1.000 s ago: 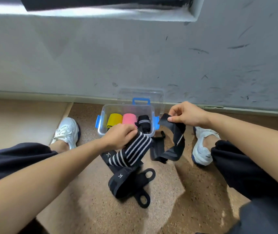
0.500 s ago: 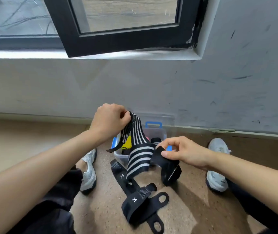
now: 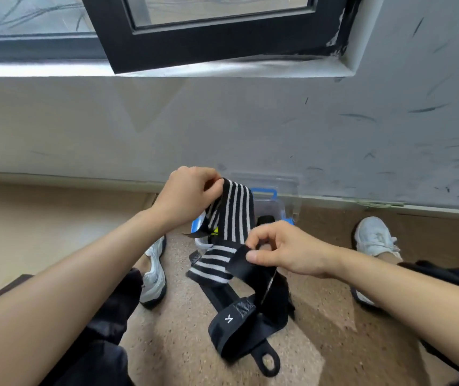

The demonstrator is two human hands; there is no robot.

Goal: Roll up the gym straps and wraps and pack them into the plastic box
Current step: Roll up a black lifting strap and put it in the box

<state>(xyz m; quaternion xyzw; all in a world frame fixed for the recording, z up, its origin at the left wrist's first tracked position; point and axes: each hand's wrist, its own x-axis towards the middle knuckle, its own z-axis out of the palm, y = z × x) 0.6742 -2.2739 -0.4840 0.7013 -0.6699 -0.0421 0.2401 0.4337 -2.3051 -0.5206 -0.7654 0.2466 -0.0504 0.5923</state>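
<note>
In the head view, at the centre of the frame, the left hand [image 3: 186, 196] has its fingers curled tight round the upper end of the black-and-white striped wrap [image 3: 232, 218], holding it raised. Just lower right, the right hand [image 3: 286, 249] pinches the wrap's plain black end between thumb and forefinger, the other fingers loosely bent. The wrap hangs between the two hands in front of the clear plastic box [image 3: 282, 211], which stands on the floor by the wall, mostly hidden. Below, loose black straps [image 3: 231, 327] lie tangled on the speckled floor [image 3: 320, 344].
</note>
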